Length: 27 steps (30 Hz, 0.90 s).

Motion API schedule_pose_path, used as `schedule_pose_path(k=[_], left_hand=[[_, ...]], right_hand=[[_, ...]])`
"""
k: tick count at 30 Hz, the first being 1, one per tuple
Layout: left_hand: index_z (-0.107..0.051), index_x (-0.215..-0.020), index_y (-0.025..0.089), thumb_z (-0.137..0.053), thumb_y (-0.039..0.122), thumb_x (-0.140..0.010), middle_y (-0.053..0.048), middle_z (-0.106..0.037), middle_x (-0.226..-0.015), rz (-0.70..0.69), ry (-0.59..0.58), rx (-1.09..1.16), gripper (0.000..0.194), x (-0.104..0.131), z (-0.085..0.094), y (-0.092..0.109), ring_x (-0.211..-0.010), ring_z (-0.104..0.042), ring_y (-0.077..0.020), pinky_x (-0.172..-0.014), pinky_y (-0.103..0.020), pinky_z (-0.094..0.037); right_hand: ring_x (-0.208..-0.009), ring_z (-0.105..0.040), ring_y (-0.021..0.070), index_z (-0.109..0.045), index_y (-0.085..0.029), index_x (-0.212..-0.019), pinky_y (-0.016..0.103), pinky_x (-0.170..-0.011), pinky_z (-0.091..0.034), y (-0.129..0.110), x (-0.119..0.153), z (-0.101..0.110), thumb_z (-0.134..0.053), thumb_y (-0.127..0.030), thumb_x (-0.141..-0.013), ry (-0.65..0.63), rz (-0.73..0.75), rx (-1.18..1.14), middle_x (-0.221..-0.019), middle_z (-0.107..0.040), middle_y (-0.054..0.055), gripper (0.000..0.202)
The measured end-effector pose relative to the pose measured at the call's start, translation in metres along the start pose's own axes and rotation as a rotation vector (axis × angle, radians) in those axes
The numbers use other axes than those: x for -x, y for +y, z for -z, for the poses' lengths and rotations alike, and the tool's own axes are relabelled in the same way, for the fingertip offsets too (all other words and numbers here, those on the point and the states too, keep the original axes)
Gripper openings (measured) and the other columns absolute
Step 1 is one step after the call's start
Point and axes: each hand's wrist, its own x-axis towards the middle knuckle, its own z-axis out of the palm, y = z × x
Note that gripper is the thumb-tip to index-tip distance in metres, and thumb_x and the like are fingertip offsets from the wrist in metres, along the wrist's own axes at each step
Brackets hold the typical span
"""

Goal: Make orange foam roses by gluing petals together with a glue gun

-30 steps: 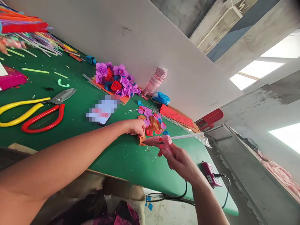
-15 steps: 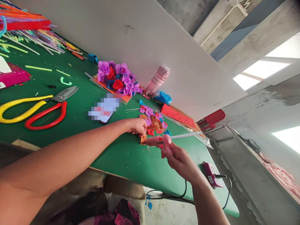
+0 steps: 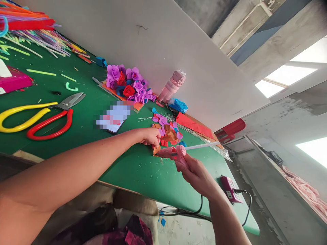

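Observation:
My right hand (image 3: 190, 170) is wrapped round the handle of a pink glue gun (image 3: 176, 153), with a white glue stick (image 3: 201, 146) poking out of its back end. The gun's nozzle points left, right by a small orange-brown piece (image 3: 156, 150) on the green table. My left hand (image 3: 151, 136) is closed, its fingertips down on that piece. Just beyond both hands lies a loose pile of purple, brown, red and blue petals (image 3: 167, 132).
Purple and red flowers (image 3: 130, 83), a phone (image 3: 114, 117), scissors (image 3: 65, 109) and a pink bottle (image 3: 171, 86) stand or lie on the green table (image 3: 138, 173). A power strip (image 3: 230, 189) with a black cable is near the right edge. Pipe cleaners (image 3: 38, 29) are heaped back left.
Almost nothing differs. The view has shifted very slightly, and both hands and the glue gun keep nearly the same places.

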Motion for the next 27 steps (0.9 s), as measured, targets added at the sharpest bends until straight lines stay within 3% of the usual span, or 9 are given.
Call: schedule_pose_path(k=[8, 15, 27], left_hand=[[-0.047, -0.063, 0.019, -0.063, 0.013, -0.06, 0.005, -0.048, -0.05, 0.015, 0.019, -0.009, 0.017, 0.003, -0.001, 0.004, -0.036, -0.025, -0.0056, -0.039, -0.024, -0.014], [-0.046, -0.063, 0.018, -0.063, 0.011, -0.06, 0.005, -0.045, -0.05, 0.028, 0.021, -0.013, 0.018, 0.002, -0.002, 0.005, -0.036, -0.025, -0.005, -0.039, -0.024, -0.014], [-0.045, -0.059, 0.018, -0.062, 0.007, -0.058, 0.005, -0.044, -0.046, 0.008, 0.035, 0.026, 0.02, 0.003, -0.003, 0.004, -0.035, -0.024, -0.0052, -0.039, -0.024, -0.014]], right_hand=[[-0.046, -0.03, 0.0097, -0.053, -0.019, -0.091, 0.021, -0.043, -0.027, -0.003, 0.001, 0.0, -0.04, -0.04, -0.094, 0.005, 0.002, 0.001, -0.054, -0.032, -0.006, 0.025], [-0.046, -0.029, 0.0091, -0.048, -0.02, -0.078, 0.021, -0.043, -0.027, 0.002, 0.0, 0.004, -0.041, -0.04, -0.093, 0.022, 0.003, 0.021, -0.054, -0.031, -0.006, 0.026], [-0.047, -0.032, 0.0097, -0.048, -0.02, -0.081, 0.021, -0.044, -0.028, 0.011, 0.004, 0.007, -0.042, -0.045, -0.092, 0.05, -0.069, 0.044, -0.056, -0.035, -0.005, 0.028]])
